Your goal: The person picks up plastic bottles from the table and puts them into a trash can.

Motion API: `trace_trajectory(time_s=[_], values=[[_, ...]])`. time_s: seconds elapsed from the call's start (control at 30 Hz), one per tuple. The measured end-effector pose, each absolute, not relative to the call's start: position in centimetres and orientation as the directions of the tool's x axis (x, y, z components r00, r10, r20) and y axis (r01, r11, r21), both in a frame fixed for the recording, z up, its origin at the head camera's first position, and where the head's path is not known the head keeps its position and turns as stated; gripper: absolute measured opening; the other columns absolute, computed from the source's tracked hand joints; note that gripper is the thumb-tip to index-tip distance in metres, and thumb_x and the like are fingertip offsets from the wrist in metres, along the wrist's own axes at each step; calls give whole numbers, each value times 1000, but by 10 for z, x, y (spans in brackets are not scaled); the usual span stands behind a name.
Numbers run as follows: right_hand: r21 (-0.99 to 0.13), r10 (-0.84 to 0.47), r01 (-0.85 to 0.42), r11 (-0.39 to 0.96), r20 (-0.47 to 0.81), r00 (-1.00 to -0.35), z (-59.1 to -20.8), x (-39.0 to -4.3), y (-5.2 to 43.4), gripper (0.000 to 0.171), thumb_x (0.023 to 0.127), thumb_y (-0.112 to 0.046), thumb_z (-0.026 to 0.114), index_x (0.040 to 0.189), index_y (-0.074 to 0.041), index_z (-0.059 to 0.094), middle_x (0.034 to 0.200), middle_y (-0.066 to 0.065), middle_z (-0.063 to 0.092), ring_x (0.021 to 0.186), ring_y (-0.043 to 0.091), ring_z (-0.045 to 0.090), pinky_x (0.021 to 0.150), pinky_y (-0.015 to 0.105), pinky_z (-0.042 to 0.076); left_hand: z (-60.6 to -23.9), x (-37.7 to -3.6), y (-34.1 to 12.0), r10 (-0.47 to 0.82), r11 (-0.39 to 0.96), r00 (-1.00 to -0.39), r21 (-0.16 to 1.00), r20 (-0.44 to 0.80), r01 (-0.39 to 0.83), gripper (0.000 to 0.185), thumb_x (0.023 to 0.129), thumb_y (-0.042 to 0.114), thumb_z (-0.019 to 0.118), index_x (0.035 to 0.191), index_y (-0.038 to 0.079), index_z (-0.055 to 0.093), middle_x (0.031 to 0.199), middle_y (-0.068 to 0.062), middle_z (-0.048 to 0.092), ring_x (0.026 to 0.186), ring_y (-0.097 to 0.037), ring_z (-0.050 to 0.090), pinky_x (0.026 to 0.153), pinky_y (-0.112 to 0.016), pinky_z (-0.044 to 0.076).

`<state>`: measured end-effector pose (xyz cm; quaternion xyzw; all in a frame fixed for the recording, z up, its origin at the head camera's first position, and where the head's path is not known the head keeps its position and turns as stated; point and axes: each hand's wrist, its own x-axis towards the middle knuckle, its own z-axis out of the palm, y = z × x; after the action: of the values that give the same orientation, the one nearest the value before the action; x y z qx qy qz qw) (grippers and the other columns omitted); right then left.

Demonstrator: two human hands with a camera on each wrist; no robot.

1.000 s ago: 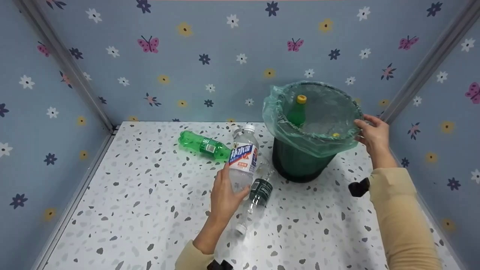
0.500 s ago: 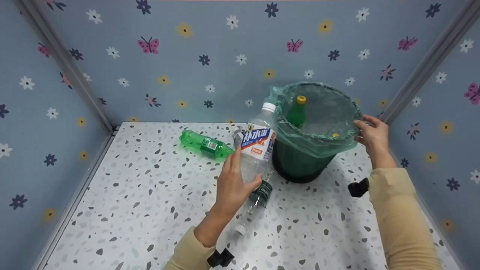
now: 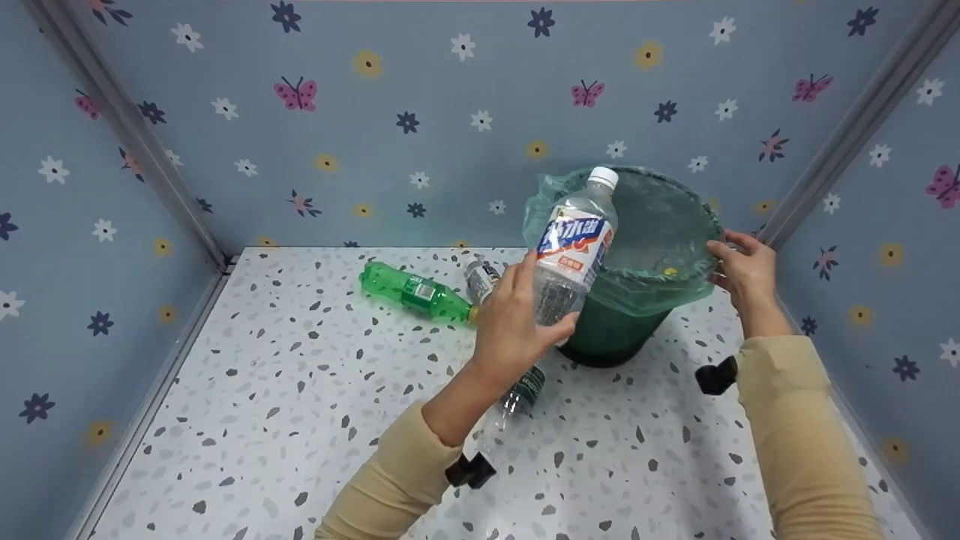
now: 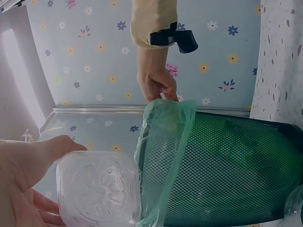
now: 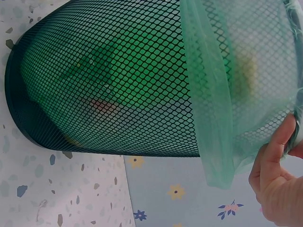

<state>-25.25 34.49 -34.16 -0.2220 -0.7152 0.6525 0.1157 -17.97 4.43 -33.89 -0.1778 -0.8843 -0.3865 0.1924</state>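
Note:
My left hand (image 3: 511, 324) grips a clear plastic bottle (image 3: 574, 247) with a white cap and a white, blue and red label. The bottle leans to the right, and its cap overlaps the near-left rim of the bin in the head view. In the left wrist view, the clear base of that bottle (image 4: 102, 189) faces the camera beside the bin's liner. My right hand (image 3: 748, 274) pinches the right rim of the mesh bin (image 3: 611, 330), thumb and fingers over the green liner (image 5: 208, 90). A yellow cap (image 3: 670, 271) shows inside the bin.
A green bottle (image 3: 416, 294) lies on the speckled table, with a clear labelled bottle (image 3: 481, 279) next to its cap. Below my left hand lies another clear bottle with a dark green label (image 3: 529, 384), partly hidden. Flower-patterned walls (image 3: 420, 82) stand behind and at both sides.
My left hand has carried the bottle up and right, from over the table to the bin's rim, where it now hides the yellow-capped green bottle inside. My right hand has stayed on the rim.

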Motion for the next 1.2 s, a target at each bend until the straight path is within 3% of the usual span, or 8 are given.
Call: trace_trajectory(time_s=[0.37,0.77,1.03,1.2], values=[[-985,451,165,48,-127,-884,-339,-252,346,51,86,-16,57,132,-3,39,92,3,54,66,6,58,53,16,47,-301,-206,77,227,682,-909,610,349,404,87,70,44,71,136,4,31,116,-9,49,95,-18,52,73,-32,47],[-982,459,177,65,-127,-879,-340,-252,345,52,87,-16,55,134,-3,37,92,1,52,63,5,56,52,15,46,-279,-241,116,229,769,-944,550,239,326,83,69,50,68,133,7,35,111,-4,51,90,-13,52,71,-26,46],[-978,469,183,104,-114,-876,-341,-252,344,50,88,-17,55,133,-4,38,88,0,54,63,5,56,53,15,46,-280,-259,134,189,804,-963,533,191,264,65,70,52,65,117,10,49,95,0,56,78,-10,53,61,-25,46],[-984,451,170,43,-133,-882,-340,-251,346,51,87,-16,56,133,-4,38,91,2,53,66,7,57,53,15,47,-280,-267,145,177,831,-970,503,169,239,54,72,53,63,107,13,55,92,2,58,76,-10,55,59,-26,46]])
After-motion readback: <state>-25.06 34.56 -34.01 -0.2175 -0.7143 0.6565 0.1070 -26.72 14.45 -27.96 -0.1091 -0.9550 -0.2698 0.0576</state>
